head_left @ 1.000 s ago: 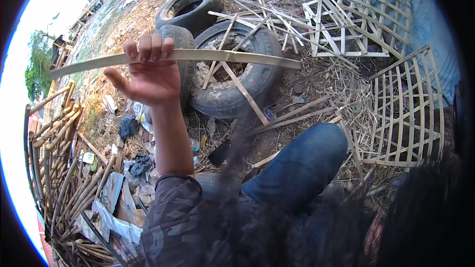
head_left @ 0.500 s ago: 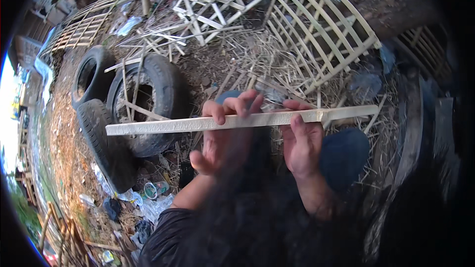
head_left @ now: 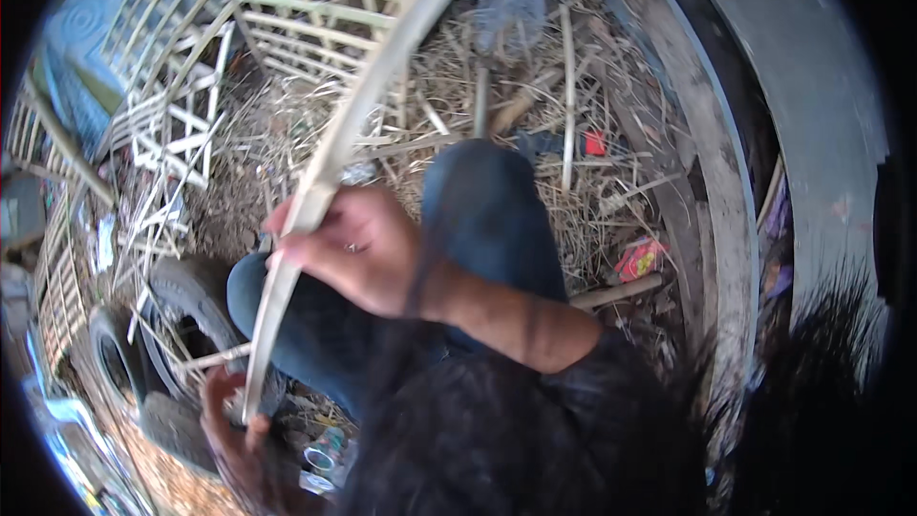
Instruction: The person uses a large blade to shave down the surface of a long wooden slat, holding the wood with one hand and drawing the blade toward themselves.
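Note:
A long pale bamboo strip [head_left: 355, 115] runs slantwise in front of me, its far end up at the top of the view and its near end at the lower left. My right hand [head_left: 368, 244] is closed on it around the middle, thumb on top, at a slight node. Down by the strip's near end is my left hand [head_left: 229, 430], fingers apart and curved beside the tip; whether they touch it is hard to make out. My knees in blue jeans are under the strip.
Latticed bamboo panels [head_left: 315, 5] stand at the far left. Old tyres [head_left: 186, 301] lie on the left, with a clear plastic cup [head_left: 325, 449] nearer me. Straw and bamboo offcuts litter the ground. Long wooden boards [head_left: 712, 162] line the right side, near a red wrapper [head_left: 638, 258].
My view has swung to the right. The bamboo strip has turned from level to steeply slanted. My right hand has closed on its middle; the left has moved down to its near end.

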### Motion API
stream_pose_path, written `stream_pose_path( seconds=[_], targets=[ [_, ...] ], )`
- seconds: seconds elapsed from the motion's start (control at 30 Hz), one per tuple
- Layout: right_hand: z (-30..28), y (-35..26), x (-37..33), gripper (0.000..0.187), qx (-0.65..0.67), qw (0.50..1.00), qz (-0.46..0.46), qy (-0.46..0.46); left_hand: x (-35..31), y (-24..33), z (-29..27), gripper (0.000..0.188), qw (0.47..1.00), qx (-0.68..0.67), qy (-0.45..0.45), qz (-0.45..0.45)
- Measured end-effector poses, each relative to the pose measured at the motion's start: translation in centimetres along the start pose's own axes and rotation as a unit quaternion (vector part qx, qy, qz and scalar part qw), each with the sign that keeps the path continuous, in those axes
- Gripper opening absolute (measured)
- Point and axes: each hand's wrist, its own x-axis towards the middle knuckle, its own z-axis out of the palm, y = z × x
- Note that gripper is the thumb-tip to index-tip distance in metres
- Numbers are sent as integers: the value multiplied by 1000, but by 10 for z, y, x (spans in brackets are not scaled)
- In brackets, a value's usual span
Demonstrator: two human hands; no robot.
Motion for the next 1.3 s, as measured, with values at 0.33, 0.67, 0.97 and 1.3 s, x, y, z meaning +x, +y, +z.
stream_pose_path(
  seconds=[0.33,0.67,0.97,1.3],
  targets=[
    [-73,-16,4,30,-195,975,-59,92,-14,-95,-41,34,915,-176,-186,-313],
    [-361,156,-212,18,-652,631,360,216,17,-79,22,26,877,-158,-296,-343],
    [-386,154,-228,20,-688,558,429,176,0,-96,34,29,823,-321,-236,-406],
    [-406,110,-241,23,-679,570,400,234,6,-98,36,36,815,-334,-296,-370]
  ],
)
